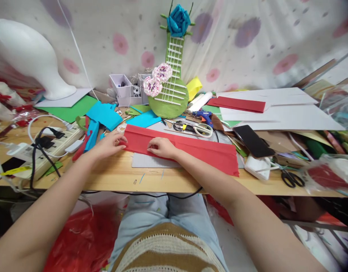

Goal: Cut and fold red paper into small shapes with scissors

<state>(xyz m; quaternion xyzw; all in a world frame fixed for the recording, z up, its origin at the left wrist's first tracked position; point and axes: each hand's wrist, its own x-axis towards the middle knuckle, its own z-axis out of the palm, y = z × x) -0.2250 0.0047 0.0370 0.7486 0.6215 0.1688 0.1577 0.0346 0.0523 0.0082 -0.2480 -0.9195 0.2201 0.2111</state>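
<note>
A long strip of red crepe paper (202, 153) lies across a grey board (151, 161) on the table, with a fold running along its length. My left hand (113, 142) is at the strip's left end, its curled fingers and thumb closed on the edge. Further right, my right hand (162, 147) rests over the near part of the same strip, fingers bent and fingertips pinching the paper. Behind the strip lie white-handled scissors (204, 129) and a blue glue gun (204, 117).
A green guitar-shaped craft piece (170, 100) with a blue paper flower stands at the back. To the left are a power strip (57, 145) with cords and blue paper (104, 115). At right lie a phone (253, 141), black scissors (292, 178) and folded red paper (239, 104).
</note>
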